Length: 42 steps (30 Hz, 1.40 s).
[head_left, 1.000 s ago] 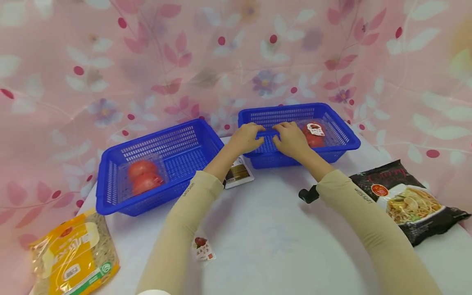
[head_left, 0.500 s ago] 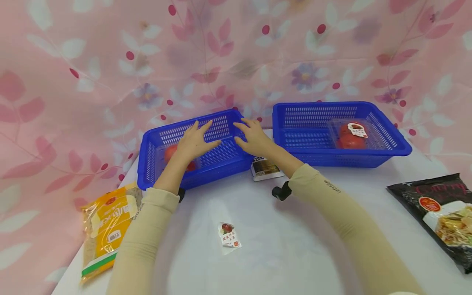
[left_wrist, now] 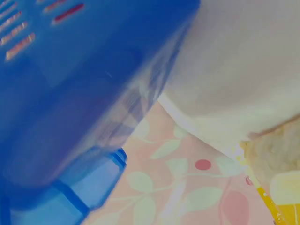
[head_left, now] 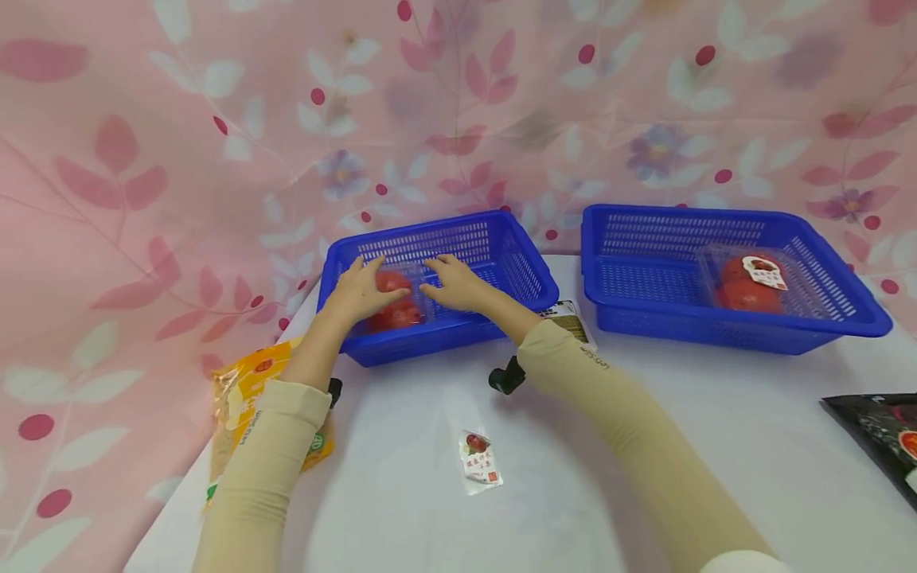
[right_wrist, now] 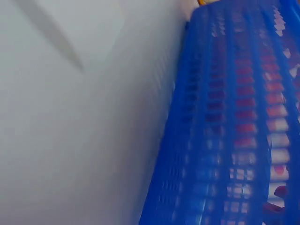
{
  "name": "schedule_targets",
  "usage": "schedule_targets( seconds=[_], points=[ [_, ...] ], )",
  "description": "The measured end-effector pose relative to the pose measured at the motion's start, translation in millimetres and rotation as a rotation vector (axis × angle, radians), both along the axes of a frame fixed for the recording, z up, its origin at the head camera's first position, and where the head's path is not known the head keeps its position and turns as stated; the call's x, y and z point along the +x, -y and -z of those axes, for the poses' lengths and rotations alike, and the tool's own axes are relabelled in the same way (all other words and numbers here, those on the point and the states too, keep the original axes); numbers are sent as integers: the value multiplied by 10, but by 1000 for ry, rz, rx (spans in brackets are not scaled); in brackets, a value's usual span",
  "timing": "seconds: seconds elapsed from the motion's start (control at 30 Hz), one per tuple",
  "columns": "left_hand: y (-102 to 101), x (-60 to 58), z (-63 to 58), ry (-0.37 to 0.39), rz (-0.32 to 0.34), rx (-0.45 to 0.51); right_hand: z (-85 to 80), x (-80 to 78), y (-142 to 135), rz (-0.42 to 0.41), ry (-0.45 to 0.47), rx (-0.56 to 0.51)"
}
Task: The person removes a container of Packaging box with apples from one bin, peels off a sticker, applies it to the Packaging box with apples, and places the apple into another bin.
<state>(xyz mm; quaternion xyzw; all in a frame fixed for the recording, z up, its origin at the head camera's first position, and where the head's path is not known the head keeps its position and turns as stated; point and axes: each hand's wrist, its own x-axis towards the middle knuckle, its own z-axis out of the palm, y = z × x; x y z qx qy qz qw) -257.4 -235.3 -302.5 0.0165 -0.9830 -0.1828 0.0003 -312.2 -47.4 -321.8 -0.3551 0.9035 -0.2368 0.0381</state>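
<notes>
Both hands reach over the left blue basket (head_left: 458, 338), one to each side of a clear plastic box of tomatoes (head_left: 394, 318). The left hand (head_left: 354, 294) is at the box's left side, thumb and fingers spread apart. On the other side, the right hand (head_left: 456, 286) has its fingers extended toward the box's right edge. Neither hand grips anything. The wrist views show mostly the slotted basket wall (right_wrist: 220, 103), blurred in the right one, and the left basket's outer side (left_wrist: 84, 84); no fingers appear in either.
A second blue basket (head_left: 702, 330) at the right holds another tomato box (head_left: 748, 290) with a white label. A yellow bag (head_left: 243, 390) lies left, a black noodle pack (head_left: 881, 434) right. A white pack (head_left: 569, 322) sits between the baskets; a label (head_left: 478, 460) lies in front.
The hands have left the right basket and moved left, over to the tomato box in the left basket. The head view has swung left too. Nothing was picked up.
</notes>
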Motion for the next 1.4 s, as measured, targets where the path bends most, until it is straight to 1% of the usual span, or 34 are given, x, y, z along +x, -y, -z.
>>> schedule_targets(
  seconds=[0.1, 0.17, 0.27, 0.37, 0.53, 0.67, 0.8, 0.93, 1.03, 1.2, 1.27, 1.4],
  points=[
    [8, 3, 28, 30, 10, 5, 52, 13, 123, -31, 32, 61],
    [16, 12, 53, 56, -1, 13, 73, 26, 191, -55, 78, 94],
    [29, 26, 89, 85, -26, 18, 96, 23, 262, -79, 162, 112],
    [31, 33, 116, 92, -29, 5, 103, -1, 288, -86, 211, 114],
    [36, 61, 114, 106, -2, -15, 89, -17, 275, -111, 249, 111],
    [56, 76, 114, 123, 27, -19, 82, -5, 268, -105, 263, 102],
    [46, 57, 143, 85, 45, 28, 73, -12, 250, -77, 246, 53],
    [-15, 34, 149, 34, 95, 67, 73, -23, 195, -31, 209, 10],
    [-96, 37, 119, 6, 119, 77, 57, -12, 128, 4, 141, 2],
    [-227, 85, 4, -86, 88, 74, -46, 36, -1, 58, 3, -31],
    [-291, 126, -71, -130, 78, 75, -118, 80, -73, 77, -21, -52],
    [-442, 248, -234, -220, 98, 88, -289, 204, -243, 104, -54, -92]
  ],
)
